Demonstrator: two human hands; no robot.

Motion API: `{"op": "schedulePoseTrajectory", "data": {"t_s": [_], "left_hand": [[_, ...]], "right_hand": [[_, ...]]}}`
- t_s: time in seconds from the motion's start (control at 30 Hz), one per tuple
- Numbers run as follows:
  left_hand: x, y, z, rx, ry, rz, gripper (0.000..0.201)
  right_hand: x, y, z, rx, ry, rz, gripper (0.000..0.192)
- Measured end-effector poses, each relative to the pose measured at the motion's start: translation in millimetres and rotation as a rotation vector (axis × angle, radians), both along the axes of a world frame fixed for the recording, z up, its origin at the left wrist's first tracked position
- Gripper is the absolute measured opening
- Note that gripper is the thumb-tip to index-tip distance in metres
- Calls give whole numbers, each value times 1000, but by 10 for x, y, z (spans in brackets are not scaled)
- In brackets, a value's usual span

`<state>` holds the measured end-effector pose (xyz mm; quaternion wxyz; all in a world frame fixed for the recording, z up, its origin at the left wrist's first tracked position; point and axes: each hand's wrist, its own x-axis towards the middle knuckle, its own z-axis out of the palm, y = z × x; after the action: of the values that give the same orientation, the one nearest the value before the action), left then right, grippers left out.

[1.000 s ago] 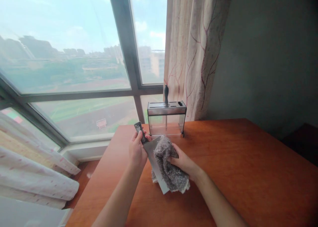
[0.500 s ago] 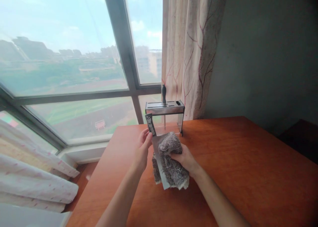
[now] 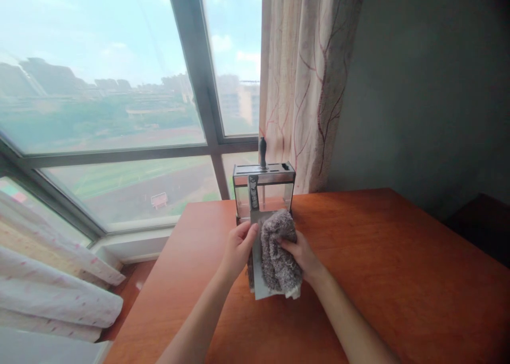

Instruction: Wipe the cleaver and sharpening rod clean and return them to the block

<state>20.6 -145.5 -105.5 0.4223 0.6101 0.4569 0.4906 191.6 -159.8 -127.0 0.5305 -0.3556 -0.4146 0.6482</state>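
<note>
A cleaver (image 3: 260,271) is held almost upright over the table, its dark, worn handle pointing up and its wide blade hanging down. My left hand (image 3: 240,250) pinches the blade's left edge just below the handle, thumb in front. Bunched in my right hand (image 3: 303,255) is a fluffy grey cloth (image 3: 279,257), which is pressed over the right side of the blade. Part of the cloth also shows behind the blade on the left. The blade's back face and several of my fingers are hidden.
Behind the cleaver, a clear-sided knife block (image 3: 274,172) with a metal top stands on the brown wooden table (image 3: 378,279); a dark-handled tool (image 3: 262,152) sticks up from it. A window (image 3: 119,151) lies beyond, with a patterned curtain (image 3: 311,77) at its right and another curtain lower left.
The cleaver has turned more upright and its handle has shifted right, now in front of the knife block. My left hand sits slightly lower and further right, and the cloth has moved a little right.
</note>
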Motion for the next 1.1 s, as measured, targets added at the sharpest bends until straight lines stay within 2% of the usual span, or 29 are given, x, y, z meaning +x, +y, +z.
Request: {"op": "schedulePoseTrajectory", "data": {"t_s": [0.17, 0.33, 0.53, 0.77, 0.87, 0.97, 1.1], "left_hand": [[-6, -20, 48, 78, 1, 185, 38], [-47, 10, 54, 113, 32, 281, 39], [-30, 34, 10, 83, 49, 174, 37], [70, -22, -41, 74, 135, -115, 36], [85, -49, -31, 80, 154, -193, 34], [80, -61, -18, 102, 161, -170, 35], [70, -58, -6, 119, 128, -65, 39]], "right_hand": [[-23, -74, 73, -10, 4, 118, 45], [-14, -78, 91, 5, -56, 162, 49], [20, -36, 120, 63, -100, 71, 43], [101, 2, 122, 48, -41, -127, 37], [111, 24, 88, 29, -10, -194, 35], [82, 32, 56, 4, 34, -217, 37], [16, 4, 43, -47, 88, -136, 37]]}}
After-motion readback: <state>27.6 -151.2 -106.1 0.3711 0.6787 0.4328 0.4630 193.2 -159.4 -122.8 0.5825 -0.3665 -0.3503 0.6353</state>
